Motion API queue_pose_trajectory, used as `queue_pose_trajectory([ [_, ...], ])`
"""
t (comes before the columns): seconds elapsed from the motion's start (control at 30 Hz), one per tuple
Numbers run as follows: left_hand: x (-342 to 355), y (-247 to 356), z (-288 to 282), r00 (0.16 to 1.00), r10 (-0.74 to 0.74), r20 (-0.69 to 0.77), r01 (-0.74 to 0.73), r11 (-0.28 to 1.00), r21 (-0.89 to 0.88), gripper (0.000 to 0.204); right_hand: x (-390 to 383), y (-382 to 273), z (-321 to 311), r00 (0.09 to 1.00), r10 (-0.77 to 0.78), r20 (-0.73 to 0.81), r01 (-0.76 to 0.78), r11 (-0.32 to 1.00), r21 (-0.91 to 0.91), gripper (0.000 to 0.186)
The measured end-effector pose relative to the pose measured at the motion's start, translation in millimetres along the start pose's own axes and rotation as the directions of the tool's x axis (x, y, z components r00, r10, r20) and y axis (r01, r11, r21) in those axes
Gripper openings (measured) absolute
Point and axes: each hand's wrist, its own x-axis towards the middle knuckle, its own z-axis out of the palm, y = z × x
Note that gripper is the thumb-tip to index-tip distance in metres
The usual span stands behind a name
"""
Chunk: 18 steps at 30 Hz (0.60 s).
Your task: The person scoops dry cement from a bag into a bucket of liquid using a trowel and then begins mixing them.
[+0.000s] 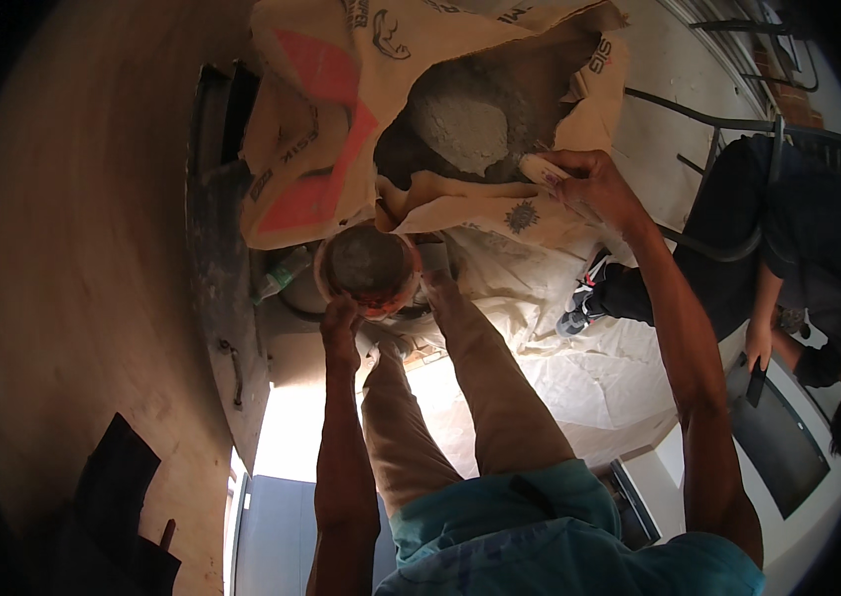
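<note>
A large brown paper sack (301, 149) with red printed patches lies torn open in front of me. Grey cement-like powder (465, 129) shows inside it. My right hand (594, 189) is closed at the sack's right edge, around a pale, blunt-ended piece (543, 171); whether that is a tool handle or folded paper I cannot tell. Below the sack stands a round reddish-orange bucket (409, 283) with grey material inside. My left hand (341, 316) is closed on its near left rim. The thumb and fingers are partly in shadow.
Another person (728, 233) sits on a metal-framed chair (703, 117) at the right, a dark flat object (756, 383) in one hand. Crumpled pale sheeting (589, 372) covers the floor. A plastic bottle (286, 273) lies left of the bucket, beside a dark wooden piece (227, 258).
</note>
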Motion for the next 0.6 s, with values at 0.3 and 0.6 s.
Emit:
queue_pose_trajectory([
  [0.3,0,-1,7,0.999,0.024,0.042,-0.022,0.999,-0.039,0.017,-72,-6,26,0.99,0.137,0.042,-0.14,0.988,0.06,0.035],
  [0.6,2,-6,-3,0.995,0.038,0.089,-0.035,0.999,-0.042,0.014,-94,45,82,0.972,0.036,0.232,-0.087,0.974,0.21,0.051],
])
